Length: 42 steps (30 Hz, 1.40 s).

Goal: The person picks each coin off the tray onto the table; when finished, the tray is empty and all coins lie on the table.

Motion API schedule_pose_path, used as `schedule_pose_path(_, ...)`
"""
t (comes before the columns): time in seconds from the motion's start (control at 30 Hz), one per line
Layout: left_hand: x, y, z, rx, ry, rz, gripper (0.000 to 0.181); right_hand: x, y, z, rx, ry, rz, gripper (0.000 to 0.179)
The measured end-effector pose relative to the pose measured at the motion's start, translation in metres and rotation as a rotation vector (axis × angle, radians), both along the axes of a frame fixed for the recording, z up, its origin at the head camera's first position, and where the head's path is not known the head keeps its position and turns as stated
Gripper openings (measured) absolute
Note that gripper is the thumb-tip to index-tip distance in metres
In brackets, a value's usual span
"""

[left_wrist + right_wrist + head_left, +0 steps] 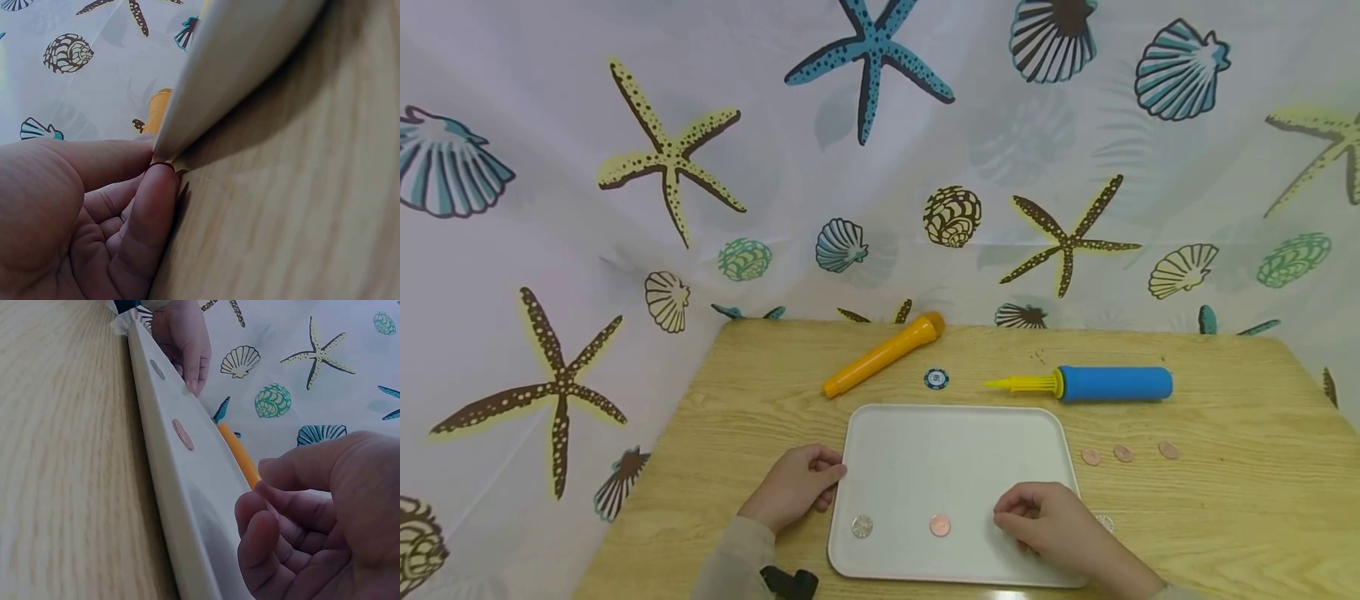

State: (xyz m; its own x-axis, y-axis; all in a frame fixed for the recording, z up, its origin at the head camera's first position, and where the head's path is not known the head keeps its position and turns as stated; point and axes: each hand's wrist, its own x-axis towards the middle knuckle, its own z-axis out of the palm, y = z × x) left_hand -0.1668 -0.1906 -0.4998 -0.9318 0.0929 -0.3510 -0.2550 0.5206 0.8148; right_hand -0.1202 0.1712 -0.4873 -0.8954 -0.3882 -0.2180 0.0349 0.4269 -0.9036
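Note:
My left hand (797, 486) pinches the left rim of a white rectangular tray (955, 458) between thumb and fingers; the left wrist view shows the rim (181, 119) between them. Over the tray's right part hovers my right hand (1048, 525), fingers loosely curled. In the right wrist view, nothing shows between its fingertips (257, 531). A silver coin (862, 526) lies at the tray's front left and a copper coin (940, 525) at its front middle. Another silver coin (1104, 523) is on the table just right of the tray, partly hidden behind the right hand.
Three copper coins (1123, 452) lie on the table right of the tray. Behind it are an orange toy microphone (883, 356), a blue poker chip (936, 379) and a blue and yellow hand pump (1112, 384). A black object (790, 582) sits by the left sleeve.

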Motion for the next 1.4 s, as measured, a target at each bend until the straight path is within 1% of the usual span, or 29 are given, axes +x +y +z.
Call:
schedule_pose_path(0.1,0.000,-0.001,-0.001,0.003,0.002,0.000,0.024,-0.001,-0.011,-0.003,-0.017,0.005,0.028,0.015)
schedule_pose_path(0.2,0.000,-0.001,-0.001,0.003,0.008,-0.003,0.024,-0.002,-0.022,-0.006,-0.008,0.021,0.031,0.014)
schedule_pose_path(0.37,-0.001,-0.001,-0.003,0.003,0.010,-0.005,0.024,-0.004,-0.038,-0.011,0.035,0.049,0.023,0.012)
schedule_pose_path(0.5,-0.002,-0.002,-0.003,0.001,0.012,-0.001,0.023,-0.005,-0.047,-0.010,0.101,0.109,0.023,0.011)
schedule_pose_path(0.6,-0.003,-0.003,-0.004,-0.003,0.012,-0.002,0.024,-0.004,-0.053,-0.008,0.161,0.156,0.037,0.019)
schedule_pose_path(0.7,-0.002,-0.003,-0.004,-0.005,0.010,-0.004,0.024,-0.004,-0.059,-0.006,0.209,0.183,0.065,0.030)
schedule_pose_path(0.8,-0.002,-0.002,-0.002,0.001,0.005,-0.005,0.024,-0.003,-0.063,-0.004,0.255,0.204,0.092,0.035)
schedule_pose_path(1.0,-0.001,-0.001,-0.001,0.003,-0.002,-0.003,0.025,-0.002,-0.068,-0.002,0.299,0.202,0.088,0.030)
schedule_pose_path(1.23,0.000,-0.001,-0.003,0.010,0.004,-0.003,0.025,-0.001,-0.070,-0.003,0.315,0.238,0.093,0.020)
schedule_pose_path(1.4,-0.001,-0.003,-0.006,0.017,0.008,-0.003,0.024,-0.003,-0.071,-0.002,0.318,0.220,0.114,0.015)
